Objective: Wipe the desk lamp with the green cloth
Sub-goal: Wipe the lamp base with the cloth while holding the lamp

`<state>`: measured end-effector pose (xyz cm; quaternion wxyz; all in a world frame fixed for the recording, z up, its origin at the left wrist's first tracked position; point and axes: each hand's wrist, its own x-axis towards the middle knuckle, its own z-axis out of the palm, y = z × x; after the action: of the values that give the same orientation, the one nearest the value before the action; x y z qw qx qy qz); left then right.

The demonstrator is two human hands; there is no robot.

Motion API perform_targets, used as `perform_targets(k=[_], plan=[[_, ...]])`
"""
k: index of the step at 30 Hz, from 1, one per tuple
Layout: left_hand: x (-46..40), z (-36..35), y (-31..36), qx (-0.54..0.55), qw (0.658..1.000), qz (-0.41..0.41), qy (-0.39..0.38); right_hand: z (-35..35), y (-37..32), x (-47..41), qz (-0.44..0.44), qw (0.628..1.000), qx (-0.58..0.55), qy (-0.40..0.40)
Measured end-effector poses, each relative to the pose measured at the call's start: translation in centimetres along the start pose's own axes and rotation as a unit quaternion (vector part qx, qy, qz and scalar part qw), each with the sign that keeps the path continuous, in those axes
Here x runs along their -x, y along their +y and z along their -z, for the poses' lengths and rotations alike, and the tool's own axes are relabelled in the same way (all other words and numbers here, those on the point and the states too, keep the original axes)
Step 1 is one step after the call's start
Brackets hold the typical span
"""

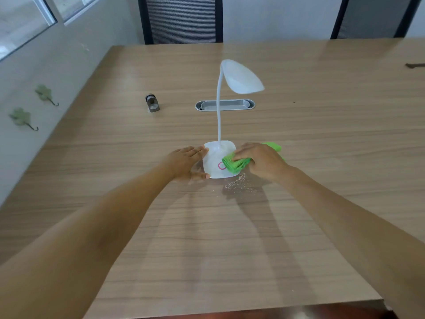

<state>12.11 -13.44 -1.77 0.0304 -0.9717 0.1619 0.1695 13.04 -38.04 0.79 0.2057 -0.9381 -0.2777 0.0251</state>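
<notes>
One desk lamp (219,161), white, on the wooden table (322,134) near centre. Long axis is vertical: thin neck rises from the back of the square base, bends at the top, head tips to the right and slightly down. Base has a pink ring on its near part, half covered by the cloth.

One green cloth (234,163), folded, lying across the right near part of the base, long axis running left-right, tail sticking out behind the right hand onto the table.

Left hand (185,163): spread open, palm against the left side of the base, fingers along the far-left edge, thumb at the near-left corner. Bracing it, not gripping anything else. Forearm comes in from lower left.

Right hand (262,161): palm down, fingers closed over the cloth and pressing it on the base. Forearm comes in from lower right.

Pale crumbs (241,186) scattered on the table just in front of the base, right side.

Other items: one small metal holder (152,102) far left of the lamp, well apart; one oval cable slot (225,105) behind the neck; two chairs (181,19) at the far edge; two leaf hooks (44,94) on the left wall.
</notes>
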Motion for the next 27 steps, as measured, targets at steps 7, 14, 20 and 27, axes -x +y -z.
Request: perform_targets(k=[7, 14, 20, 27], plan=[[-0.1, -0.2, -0.1, 0.007, 1.000, 0.001, -0.003, -1.5, 0.3, 2.4, -0.007, 0.996, -0.012, -0.087], [-0.3, -0.3, -0.1, 0.009, 1.000, -0.002, -0.008, 1.7, 0.7, -0.4, -0.051, 0.998, -0.004, 0.027], [-0.3, -0.5, -0.1, 0.012, 1.000, 0.001, -0.005, -1.7, -0.3, -5.0, -0.124, 0.992, -0.036, 0.002], [-0.1, -0.4, -0.1, 0.022, 1.000, 0.003, -0.007, -0.7, 3.6, -2.7, -0.080, 0.988, 0.087, -0.098]])
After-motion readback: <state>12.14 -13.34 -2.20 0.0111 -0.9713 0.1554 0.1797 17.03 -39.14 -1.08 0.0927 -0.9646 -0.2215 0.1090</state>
